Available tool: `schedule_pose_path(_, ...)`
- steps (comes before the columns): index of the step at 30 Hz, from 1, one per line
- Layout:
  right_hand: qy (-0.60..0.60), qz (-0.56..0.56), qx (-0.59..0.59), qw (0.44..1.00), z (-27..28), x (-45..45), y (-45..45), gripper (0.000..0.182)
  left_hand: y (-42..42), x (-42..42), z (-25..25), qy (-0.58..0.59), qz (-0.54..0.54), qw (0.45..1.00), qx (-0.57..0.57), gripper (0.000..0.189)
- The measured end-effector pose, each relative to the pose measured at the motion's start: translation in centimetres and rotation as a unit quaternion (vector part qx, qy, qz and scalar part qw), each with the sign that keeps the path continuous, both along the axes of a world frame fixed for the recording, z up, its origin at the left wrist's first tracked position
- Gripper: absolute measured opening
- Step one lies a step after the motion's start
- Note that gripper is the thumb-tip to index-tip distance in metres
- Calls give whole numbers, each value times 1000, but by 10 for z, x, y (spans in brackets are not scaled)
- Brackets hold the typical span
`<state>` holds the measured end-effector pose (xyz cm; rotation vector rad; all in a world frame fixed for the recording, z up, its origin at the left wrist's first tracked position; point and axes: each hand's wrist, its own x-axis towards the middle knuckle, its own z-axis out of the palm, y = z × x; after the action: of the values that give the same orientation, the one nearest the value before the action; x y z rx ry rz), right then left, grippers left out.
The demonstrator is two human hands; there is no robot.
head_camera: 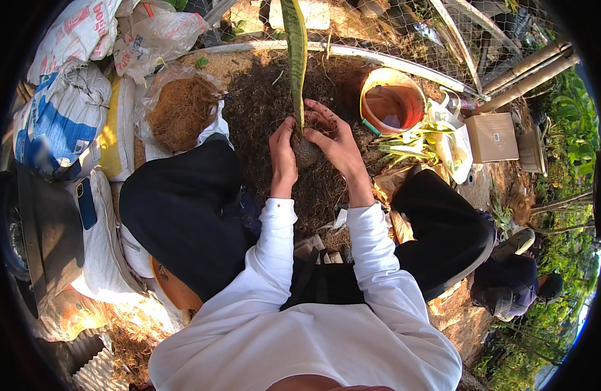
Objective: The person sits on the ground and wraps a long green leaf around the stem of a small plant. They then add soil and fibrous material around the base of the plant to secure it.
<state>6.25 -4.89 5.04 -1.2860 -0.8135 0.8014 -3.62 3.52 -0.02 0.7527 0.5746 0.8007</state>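
Observation:
A snake plant leaf (296,58), green with yellow edges, stands upright between my hands. Around its base is a brownish ball of soil or fibre (306,153), partly covered by my fingers. My left hand (284,154) cups the left side of the ball, thumb against the foot of the leaf. From the right, my right hand (338,141) grips the ball with thumb and fingers curved around it; soil clings to the fingertips. Beneath both hands spreads a heap of dark, fibrous soil (256,102).
Left of the soil sits a plastic bag of coconut fibre (181,112), beside stuffed sacks (61,122) and a phone (86,204). To the right are an orange bucket (393,105), cut snake plant leaves (408,149) and a cardboard box (492,138). Another person (505,283) crouches far right.

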Motion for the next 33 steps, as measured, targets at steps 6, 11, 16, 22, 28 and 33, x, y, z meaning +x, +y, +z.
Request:
schedule_pose_path(6, 49, -90, 61, 993, -3, 6, -4, 43, 1, -1, -4, -16, -10, 998, -63, 38)
schedule_pose_path(11, -142, -111, 24, 983, -37, -12, 9, 50, -12, 12, 8, 12, 19, 995, -100, 43)
schedule_pose_path(16, -45, -119, 46, 991, -39, -18, 9, 59, -14, 9, 9, 16, -5, 992, -128, 54)
schedule_pose_path(22, 232, -121, 56, 964, -69, 0, 9, 62, -26, 19, 15, 179, -24, 969, 167, 61)
schedule_pose_path(28, 465, -56, 175, 866, -65, 12, -8, 75, -22, 13, 38, 292, 46, 865, 405, 39)
schedule_pose_path(33, 439, 18, 150, 886, -54, 8, -5, 79, 2, 2, 39, 245, 129, 883, 379, 33)
